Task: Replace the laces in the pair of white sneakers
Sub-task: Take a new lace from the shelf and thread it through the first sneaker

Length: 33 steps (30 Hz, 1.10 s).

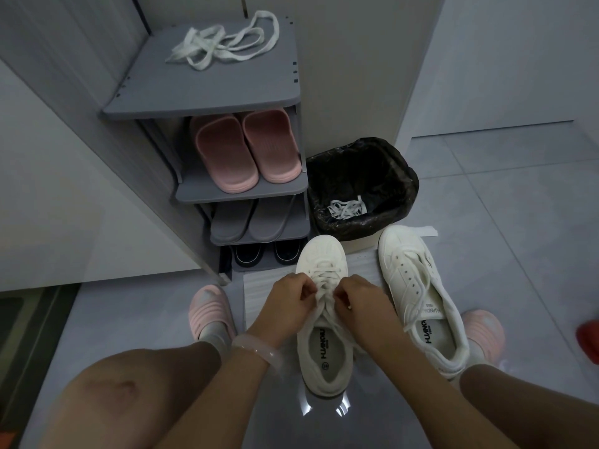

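Two white sneakers stand on the grey floor. The left sneaker [324, 345] is in front of me, toe pointing away, with a white lace [324, 272] threaded across its upper eyelets. My left hand [287, 301] and my right hand [356, 301] both pinch that lace over the tongue, fingers curled, close together. The right sneaker [418, 293] lies beside it, its lace loose and trailing over the opening. A loose white lace [223, 43] lies on top of the shoe rack. Another white lace [345, 209] lies inside the bin.
A grey shoe rack [207, 102] holds pink slippers [246, 150], grey slippers and dark shoes. A bin with a black bag [366, 163] stands right of it. White paper [363, 264] lies under the sneakers. My knees and pink slippers frame the sneakers. A red object [588, 340] sits at the right edge.
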### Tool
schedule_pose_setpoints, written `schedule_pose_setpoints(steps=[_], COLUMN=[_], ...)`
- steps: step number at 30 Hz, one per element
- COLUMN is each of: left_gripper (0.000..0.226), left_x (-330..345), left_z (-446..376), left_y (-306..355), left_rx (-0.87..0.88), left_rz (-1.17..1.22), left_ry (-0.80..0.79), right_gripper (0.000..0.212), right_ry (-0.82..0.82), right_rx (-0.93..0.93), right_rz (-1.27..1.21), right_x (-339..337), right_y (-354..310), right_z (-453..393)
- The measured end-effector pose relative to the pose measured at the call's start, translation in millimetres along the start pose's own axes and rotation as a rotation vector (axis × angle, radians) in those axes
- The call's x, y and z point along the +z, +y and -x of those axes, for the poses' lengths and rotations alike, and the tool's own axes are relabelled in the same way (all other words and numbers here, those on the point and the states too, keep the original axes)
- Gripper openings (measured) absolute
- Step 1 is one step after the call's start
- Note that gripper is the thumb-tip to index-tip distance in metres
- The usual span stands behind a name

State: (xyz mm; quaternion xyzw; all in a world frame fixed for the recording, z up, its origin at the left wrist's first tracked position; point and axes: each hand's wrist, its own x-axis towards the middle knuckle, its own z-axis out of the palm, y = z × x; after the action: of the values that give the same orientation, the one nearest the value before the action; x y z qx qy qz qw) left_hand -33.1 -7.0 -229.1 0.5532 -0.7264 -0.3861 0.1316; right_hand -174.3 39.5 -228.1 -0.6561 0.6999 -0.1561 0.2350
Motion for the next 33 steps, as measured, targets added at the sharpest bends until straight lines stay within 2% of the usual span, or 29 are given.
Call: schedule_pose_setpoints(steps=[5, 7, 13, 19, 23, 25, 29, 33], left_gripper=[0.012, 0.008, 0.007, 0.002, 0.012, 0.012, 0.003, 0.011], left_x=[3, 2, -3, 0, -2, -1, 5, 5], left_z=[2, 3, 2, 0, -7, -8, -11, -12], left_y=[11, 14, 17, 12, 1, -2, -3, 4], left_rx=[0.067, 0.070, 0.021, 0.069, -0.030, -0.048, 0.047, 0.103], left_rz=[-0.211, -0.225, -0.133, -0.140, 0.038, 0.070, -0.073, -0.217], left_ry=[-0.001, -0.017, -0.013, -0.001, 0.043, 0.072, 0.051, 0.046], right_gripper=[0.011, 0.011, 0.008, 0.016, 0.018, 0.014, 0.017, 0.018], right_ry=[0.049, 0.069, 0.064, 0.086, 0.092, 0.044, -0.016, -0.031], right_rx=[-0.026, -0.033, -0.022, -0.042, 0.062, 0.072, 0.032, 0.006], right_rz=[0.080, 0.059, 0.067, 0.034, -0.180, -0.188, -0.098, 0.011], right_x=[4, 5, 0, 0, -6, -7, -3, -4], right_y=[-7, -7, -6, -3, 6, 9, 8, 5], right_z=[-1, -1, -3, -1, -6, -9, -12, -14])
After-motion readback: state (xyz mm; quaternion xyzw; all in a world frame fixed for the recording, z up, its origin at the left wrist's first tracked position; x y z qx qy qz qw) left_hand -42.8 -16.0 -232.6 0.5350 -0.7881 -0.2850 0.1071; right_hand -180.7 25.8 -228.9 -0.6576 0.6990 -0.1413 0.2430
